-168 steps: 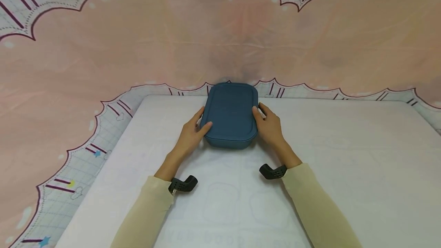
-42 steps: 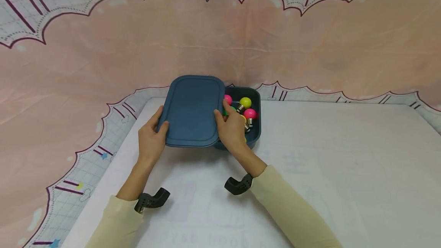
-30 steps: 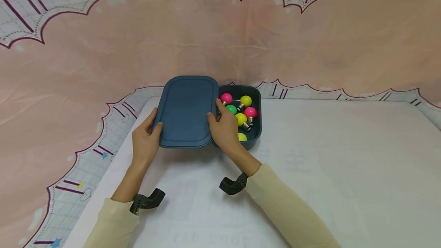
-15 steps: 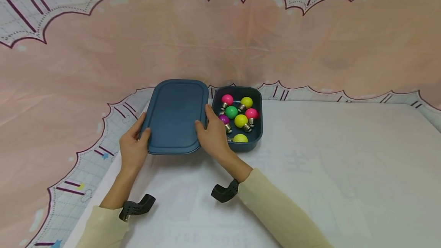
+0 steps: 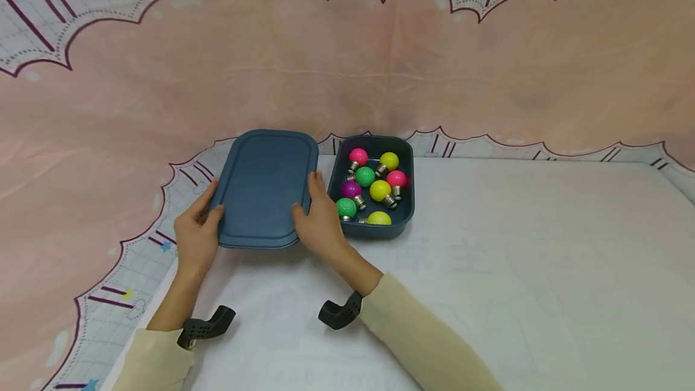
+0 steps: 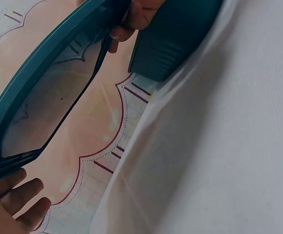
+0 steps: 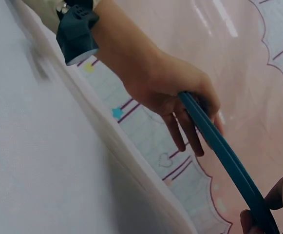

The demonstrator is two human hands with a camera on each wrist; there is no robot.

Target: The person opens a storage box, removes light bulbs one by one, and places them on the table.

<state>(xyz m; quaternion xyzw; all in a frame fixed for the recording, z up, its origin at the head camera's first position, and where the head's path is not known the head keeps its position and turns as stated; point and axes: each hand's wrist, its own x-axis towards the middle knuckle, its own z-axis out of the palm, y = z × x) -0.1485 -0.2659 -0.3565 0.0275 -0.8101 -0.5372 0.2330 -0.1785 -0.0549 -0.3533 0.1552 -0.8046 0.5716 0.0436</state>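
A left hand (image 5: pixel 196 237) and a right hand (image 5: pixel 321 225) pinch opposite edges of a blue lid (image 5: pixel 266 192), each grip closed to the lid's thickness with the thumb on top, above the far left of a white-covered bench (image 5: pixel 516 270). Just to the right sits the open box (image 5: pixel 374 232) of colored bulbs (image 5: pixel 380 190); a slipping thumb could drop the lid, and a rightward swing could knock the box and set its contents rolling.

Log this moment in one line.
left grip: holds lid; right grip: holds lid; lid: raised beside box; box: uncovered, bulbs inside
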